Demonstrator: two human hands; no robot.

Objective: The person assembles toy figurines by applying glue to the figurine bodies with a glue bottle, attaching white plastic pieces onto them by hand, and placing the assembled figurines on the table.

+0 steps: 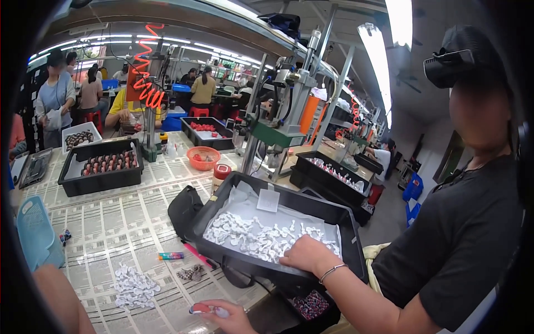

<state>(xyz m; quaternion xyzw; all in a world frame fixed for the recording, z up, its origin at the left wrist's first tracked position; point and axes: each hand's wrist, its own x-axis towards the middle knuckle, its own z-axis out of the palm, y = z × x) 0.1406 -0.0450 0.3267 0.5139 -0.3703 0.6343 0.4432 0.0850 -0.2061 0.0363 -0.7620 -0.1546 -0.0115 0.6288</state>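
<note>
Right hand (228, 317) is at the bottom of my view: narrow pinch on a small red-and-white piece (208, 309), fingertips near one end, free end out to the left. It's held above the bench (111, 222), well right of the loose pile of white pieces (136, 286). Left arm (64, 303) is just a blurred patch at the rim; can't tell what that grip is doing.

Risks as I judge them:
- Pinch is on a small area. Piece looks smooth, so a shift of the thumb could spin it or drop it. The bench edge is near, and a dark bin of small pink-and-dark parts (314, 306) sits below; a drop there would be hard to spot.
- Pile is loose with nothing around it. A left sleeve or forearm sweep could scatter it.
- Co-worker's hand (308, 253) is in the black tray (311, 203) among more white pieces. If I reach that way, we could bump; a knocked tray could spill. Can't see what supports its near side.
- Bag strap (236, 275) hangs by the edge: possible snag.
- Pink pen (197, 254) and striped tube (171, 256) could roll if brushed.
</note>
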